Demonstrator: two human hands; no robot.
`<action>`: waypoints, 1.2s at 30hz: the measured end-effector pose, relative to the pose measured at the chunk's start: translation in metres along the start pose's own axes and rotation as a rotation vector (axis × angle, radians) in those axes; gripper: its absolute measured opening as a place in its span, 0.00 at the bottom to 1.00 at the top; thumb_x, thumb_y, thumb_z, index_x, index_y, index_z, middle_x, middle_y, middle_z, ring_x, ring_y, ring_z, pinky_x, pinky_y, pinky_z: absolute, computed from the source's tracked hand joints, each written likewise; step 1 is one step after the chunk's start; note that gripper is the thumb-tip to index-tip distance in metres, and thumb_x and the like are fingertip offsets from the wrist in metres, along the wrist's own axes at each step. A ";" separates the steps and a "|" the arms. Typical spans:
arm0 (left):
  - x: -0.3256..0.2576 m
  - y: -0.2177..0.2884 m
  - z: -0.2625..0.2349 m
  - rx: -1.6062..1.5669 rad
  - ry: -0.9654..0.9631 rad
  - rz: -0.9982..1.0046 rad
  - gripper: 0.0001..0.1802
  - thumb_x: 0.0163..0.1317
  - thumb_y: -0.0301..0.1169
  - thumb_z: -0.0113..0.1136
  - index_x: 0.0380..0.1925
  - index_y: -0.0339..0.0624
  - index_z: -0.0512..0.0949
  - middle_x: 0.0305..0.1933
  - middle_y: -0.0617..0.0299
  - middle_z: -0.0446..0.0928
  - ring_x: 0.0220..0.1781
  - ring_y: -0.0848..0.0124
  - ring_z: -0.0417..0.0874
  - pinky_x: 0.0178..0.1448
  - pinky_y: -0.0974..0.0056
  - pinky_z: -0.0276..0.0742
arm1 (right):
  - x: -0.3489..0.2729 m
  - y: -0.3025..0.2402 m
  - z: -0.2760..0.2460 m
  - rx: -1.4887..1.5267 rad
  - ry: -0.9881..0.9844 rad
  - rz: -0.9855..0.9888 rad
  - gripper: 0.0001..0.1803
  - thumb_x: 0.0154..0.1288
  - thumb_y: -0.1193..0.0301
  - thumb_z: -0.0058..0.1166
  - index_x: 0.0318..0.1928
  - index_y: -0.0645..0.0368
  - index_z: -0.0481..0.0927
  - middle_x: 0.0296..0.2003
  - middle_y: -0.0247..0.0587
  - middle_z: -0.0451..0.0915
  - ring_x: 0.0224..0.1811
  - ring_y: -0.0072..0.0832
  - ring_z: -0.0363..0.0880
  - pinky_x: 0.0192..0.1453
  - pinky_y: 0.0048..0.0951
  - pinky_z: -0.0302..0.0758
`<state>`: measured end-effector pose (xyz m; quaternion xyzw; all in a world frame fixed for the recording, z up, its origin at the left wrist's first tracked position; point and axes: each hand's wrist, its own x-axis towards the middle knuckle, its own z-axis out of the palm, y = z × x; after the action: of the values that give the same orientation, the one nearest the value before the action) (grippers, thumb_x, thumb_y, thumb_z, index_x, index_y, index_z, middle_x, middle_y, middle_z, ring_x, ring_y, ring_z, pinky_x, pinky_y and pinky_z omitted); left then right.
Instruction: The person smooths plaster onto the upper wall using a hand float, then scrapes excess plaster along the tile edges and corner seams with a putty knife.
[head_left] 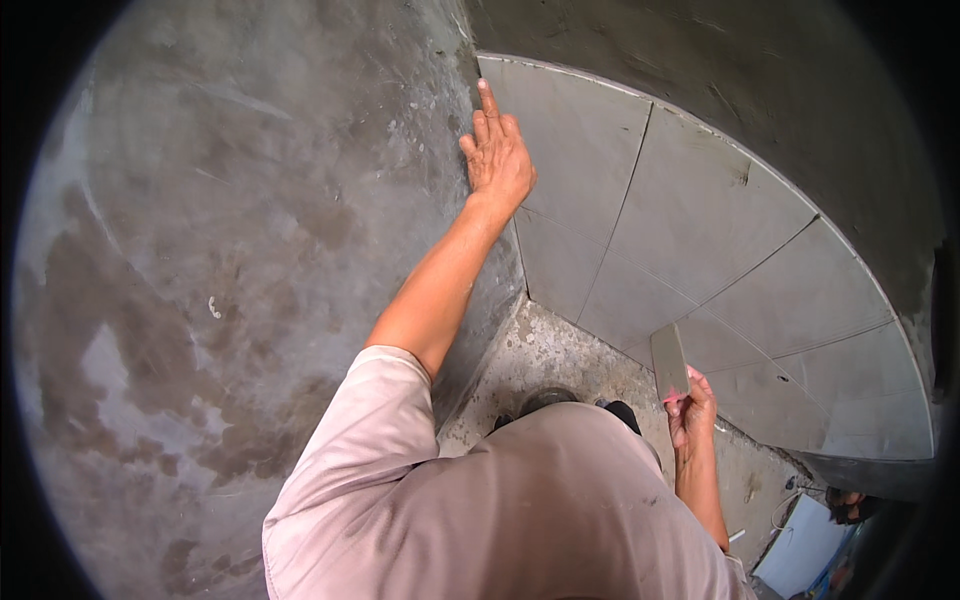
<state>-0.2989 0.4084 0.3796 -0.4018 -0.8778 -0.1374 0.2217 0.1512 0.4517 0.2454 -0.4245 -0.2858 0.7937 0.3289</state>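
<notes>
Cement covers the wall [230, 250] on the left, grey and blotched with darker damp patches. The left hand [497, 158] reaches up with its fingers [487, 100] stretched out straight and open, pressed flat against the corner where this bare wall meets the tiled wall [700, 230]. The palm lies along the edge of the topmost tile, holding nothing.

The right hand [692, 410] is lower down, near the person's waist, its fingers curled closed around a pink handle of a trowel [669, 362]. The flat grey blade points upward and sits in front of the lower tiles (whether it touches them I cannot tell).

The tiles are large, pale grey and set in rows, with thin dark joints between them; they bend in the picture toward the rim. Below them is a rough concrete floor [560, 355], speckled with mortar. The toes of dark shoes [548, 398] show just above the person's pale pink shirt [480, 500]. At the lower right, a light blue board [800, 550] lies on the floor.
</notes>
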 end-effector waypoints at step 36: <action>-0.008 -0.008 0.027 -0.243 0.066 -0.108 0.30 0.51 0.15 0.58 0.58 0.35 0.69 0.84 0.44 0.51 0.66 0.53 0.68 0.67 0.47 0.60 | 0.005 -0.012 -0.019 0.110 0.016 -0.020 0.10 0.73 0.71 0.55 0.50 0.62 0.78 0.33 0.37 0.81 0.21 0.22 0.74 0.17 0.21 0.67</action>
<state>-0.3084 0.4098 0.3517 -0.3730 -0.8673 -0.2678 0.1924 0.1692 0.4659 0.2424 -0.4093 -0.2435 0.8014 0.3619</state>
